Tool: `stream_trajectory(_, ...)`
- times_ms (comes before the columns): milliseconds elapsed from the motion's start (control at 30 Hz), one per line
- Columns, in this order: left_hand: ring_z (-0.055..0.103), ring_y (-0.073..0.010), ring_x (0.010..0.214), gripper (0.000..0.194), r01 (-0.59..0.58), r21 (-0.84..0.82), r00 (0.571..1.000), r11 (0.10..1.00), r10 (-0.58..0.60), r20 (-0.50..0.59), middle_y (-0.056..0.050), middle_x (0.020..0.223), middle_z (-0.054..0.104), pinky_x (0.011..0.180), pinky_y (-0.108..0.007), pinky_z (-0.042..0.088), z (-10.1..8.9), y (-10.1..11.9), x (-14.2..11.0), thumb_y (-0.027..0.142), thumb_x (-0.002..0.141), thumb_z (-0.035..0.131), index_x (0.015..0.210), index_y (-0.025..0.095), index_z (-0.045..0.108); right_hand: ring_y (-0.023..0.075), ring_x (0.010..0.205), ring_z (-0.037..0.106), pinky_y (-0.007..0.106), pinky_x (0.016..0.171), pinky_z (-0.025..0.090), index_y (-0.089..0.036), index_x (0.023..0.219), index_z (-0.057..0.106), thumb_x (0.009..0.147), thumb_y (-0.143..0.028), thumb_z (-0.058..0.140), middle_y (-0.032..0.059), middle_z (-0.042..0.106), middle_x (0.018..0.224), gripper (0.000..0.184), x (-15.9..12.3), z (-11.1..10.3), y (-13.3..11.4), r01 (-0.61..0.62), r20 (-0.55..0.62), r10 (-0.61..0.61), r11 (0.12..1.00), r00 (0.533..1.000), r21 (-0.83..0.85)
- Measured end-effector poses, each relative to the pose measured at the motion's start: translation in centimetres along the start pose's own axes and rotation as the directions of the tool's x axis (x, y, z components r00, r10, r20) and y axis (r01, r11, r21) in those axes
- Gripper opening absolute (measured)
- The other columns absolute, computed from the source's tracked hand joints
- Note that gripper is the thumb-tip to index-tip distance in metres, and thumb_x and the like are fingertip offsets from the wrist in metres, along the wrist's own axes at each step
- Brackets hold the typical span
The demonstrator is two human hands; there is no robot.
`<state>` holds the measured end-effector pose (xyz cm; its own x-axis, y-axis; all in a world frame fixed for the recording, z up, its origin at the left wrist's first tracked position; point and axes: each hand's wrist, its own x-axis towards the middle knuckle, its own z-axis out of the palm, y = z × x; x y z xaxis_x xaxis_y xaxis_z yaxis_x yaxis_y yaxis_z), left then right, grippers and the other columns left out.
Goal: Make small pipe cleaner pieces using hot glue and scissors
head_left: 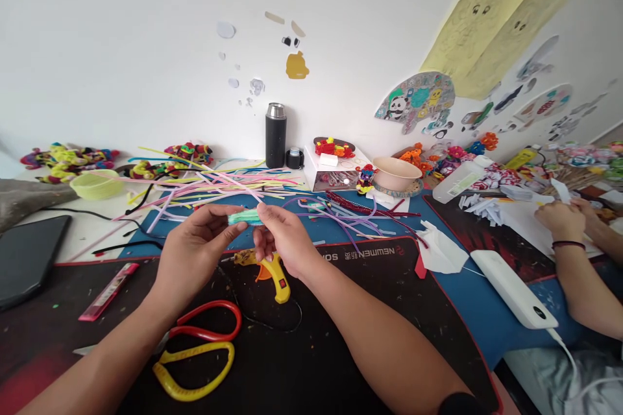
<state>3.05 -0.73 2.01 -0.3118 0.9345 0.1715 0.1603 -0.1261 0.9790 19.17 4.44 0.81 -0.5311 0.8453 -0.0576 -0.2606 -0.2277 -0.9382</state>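
Above the black desk mat I hold a small light-green fuzzy piece (246, 216), which looks like bundled pipe cleaners. My left hand (197, 240) pinches its left end between thumb and fingers. At the other end, the thumb and fingers of my right hand (285, 230) are closed on it, hiding part of it. A yellow hot glue gun (278, 279) lies just below my right hand. Nearer to me, beside my left forearm, are scissors (195, 395) with one red and one yellow handle loop.
Loose pipe cleaners (214, 187) are spread behind my hands. A black flask (276, 136) stands by the wall. To the left lie a black tablet-like device (32, 259) and a pink packet (108, 292). A white power bank (513, 288) and another person's hand (559, 220) are at right.
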Motion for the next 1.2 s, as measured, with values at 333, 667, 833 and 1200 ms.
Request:
stream_trajectory(333, 0.070, -0.0353, 0.125, 0.061, -0.029, -0.045, 0.993, 0.999, 0.034, 0.110, -0.009, 0.141, 0.074, 0.096, -0.040, 0.061, 0.3, 0.0, 0.1, 0.052, 0.070, 0.093, 0.124, 0.031, 0.074, 0.0096, 0.040, 0.056, 0.020, 0.036, 0.033, -0.022, 0.087, 0.056, 0.087, -0.070, 0.071, -0.0079, 0.056, 0.055, 0.051, 0.4, 0.0, 0.4, 0.021, -0.030, -0.022, 0.999, 0.999, -0.048)
stream_trajectory(667, 0.073, -0.0242, 0.069, 0.050, 0.167, -0.120, 0.960, 0.979, -0.133, 0.246, -0.004, 0.081, 0.078, 0.067, -0.035, 0.061, -0.9, -0.5, 0.9, 0.064, 0.082, 0.081, 0.110, 0.022, 0.077, 0.0099, 0.043, 0.061, 0.020, 0.037, 0.034, -0.021, 0.099, 0.062, 0.088, -0.065, 0.074, -0.0063, 0.062, 0.067, 0.047, 0.1, -0.2, 0.0, 0.070, -0.019, -0.071, 0.995, 0.997, -0.066)
stream_trajectory(833, 0.069, -0.0207, 0.068, 0.041, 0.080, -0.069, 0.979, 0.994, -0.065, 0.194, -0.002, 0.078, 0.077, 0.068, -0.032, 0.057, -0.9, -0.2, 0.9, 0.058, 0.084, 0.082, 0.102, 0.022, 0.077, 0.0096, 0.045, 0.063, 0.020, 0.037, 0.033, -0.021, 0.103, 0.063, 0.089, -0.065, 0.073, -0.0054, 0.062, 0.071, 0.047, 0.1, -0.2, 0.0, 0.065, 0.010, -0.064, 0.995, 0.998, -0.078)
stream_trajectory(1200, 0.069, -0.0203, 0.063, 0.046, 0.067, -0.072, 0.989, 0.995, -0.057, 0.135, -0.001, 0.073, 0.075, 0.063, -0.032, 0.058, -0.3, 0.3, 0.5, 0.063, 0.075, 0.087, 0.094, 0.022, 0.076, 0.0083, 0.042, 0.059, 0.020, 0.040, 0.040, -0.020, 0.097, 0.063, 0.090, -0.063, 0.073, -0.0075, 0.059, 0.066, 0.045, -0.1, 0.1, 0.4, 0.165, -0.025, -0.172, 0.971, 0.985, -0.175)
